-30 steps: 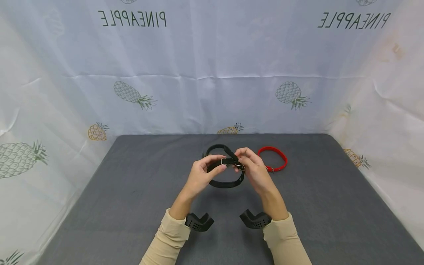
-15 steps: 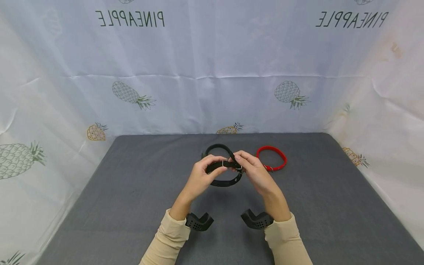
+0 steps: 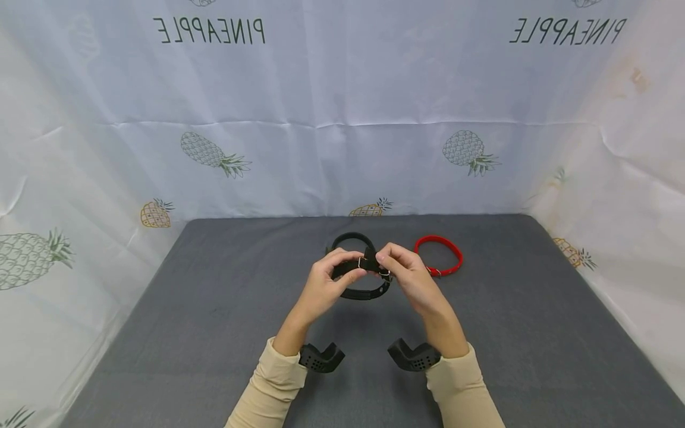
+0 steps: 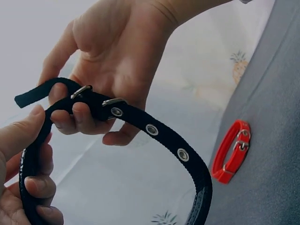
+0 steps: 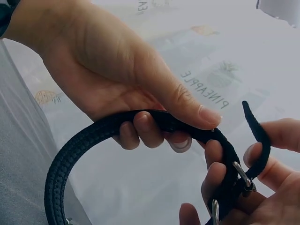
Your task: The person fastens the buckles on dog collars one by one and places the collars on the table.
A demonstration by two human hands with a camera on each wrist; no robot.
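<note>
A black dog collar (image 3: 364,294) with metal eyelets hangs as a loop between both hands above the table. My left hand (image 3: 323,279) pinches its band between thumb and fingers, close to a small metal loop. On the other side, my right hand (image 3: 412,276) grips the collar by its metal fittings. In the right wrist view, the strap's free end (image 5: 255,133) passes through the buckle (image 5: 243,176) and bends up between the right fingers. Several eyelets show along the band (image 4: 166,140) in the left wrist view.
A red collar (image 3: 455,255), buckled into a ring, lies on the grey table (image 3: 214,333) just behind the right hand. White curtain (image 3: 342,89) with pineapple prints encloses the back and sides. Black camera mounts (image 3: 321,358) sit on both wrists.
The right hand has shifted slightly left and its fingers have changed their hold near the buckle. The strap end now stands up beside the right fingertips. The left hand keeps its pinch.
</note>
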